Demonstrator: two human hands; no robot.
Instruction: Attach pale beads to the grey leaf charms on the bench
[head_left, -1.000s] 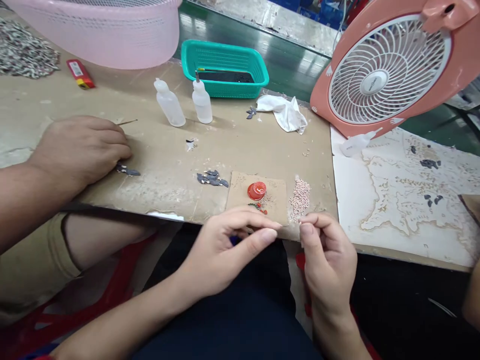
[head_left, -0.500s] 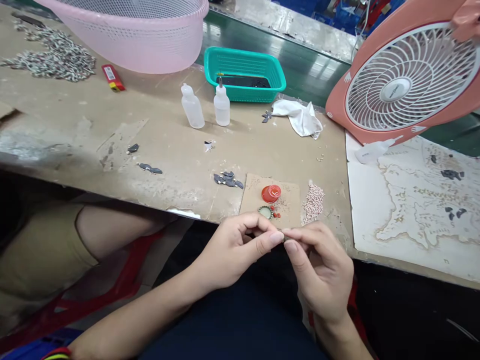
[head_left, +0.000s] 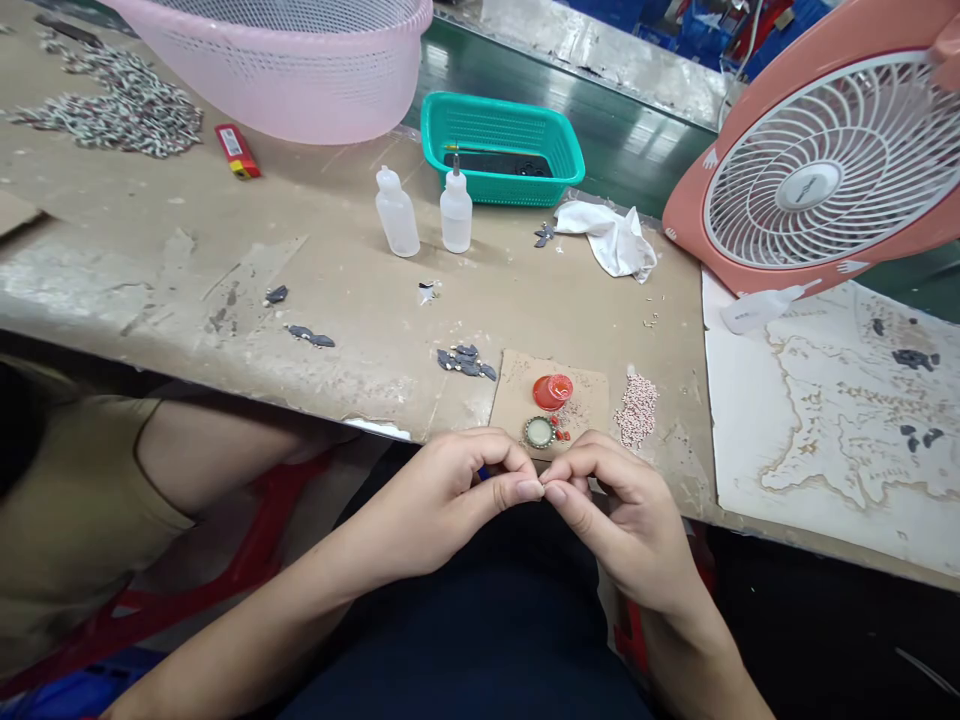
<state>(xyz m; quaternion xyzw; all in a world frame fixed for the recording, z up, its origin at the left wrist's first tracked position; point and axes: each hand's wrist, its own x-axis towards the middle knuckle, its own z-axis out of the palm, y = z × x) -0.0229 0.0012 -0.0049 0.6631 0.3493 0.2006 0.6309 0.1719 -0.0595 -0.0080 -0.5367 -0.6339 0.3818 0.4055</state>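
My left hand (head_left: pixel 457 500) is closed in a pinch, its thumb and forefinger tips meeting those of my right hand (head_left: pixel 626 520), which pinches as well. Whatever lies between the fingertips is hidden or too small to name. Just beyond the hands, on a square of cardboard (head_left: pixel 514 385), stand a small red cup (head_left: pixel 552 392) and a bottle cap (head_left: pixel 539 432). Tiny red bits (head_left: pixel 561 435) lie beside the cap. Right of the cardboard is a heap of small pinkish beads (head_left: pixel 637 410). Dark grey leaf-shaped pieces (head_left: pixel 466 361) lie to the left.
Two squeeze bottles (head_left: pixel 397 215) stand behind, near a green basket (head_left: pixel 502 188) and a large pink basket (head_left: pixel 300 100). A fan (head_left: pixel 810 190) stands at right above a stained sheet (head_left: pixel 825 440). A white cloth (head_left: pixel 611 240), a lighter (head_left: pixel 238 152) and another person's leg (head_left: pixel 225 455) also show.
Both hands have shifted slightly left relative to the cardboard, still fingertip to fingertip. The bottle cap is less covered by the left hand. The whole view has swung a little.
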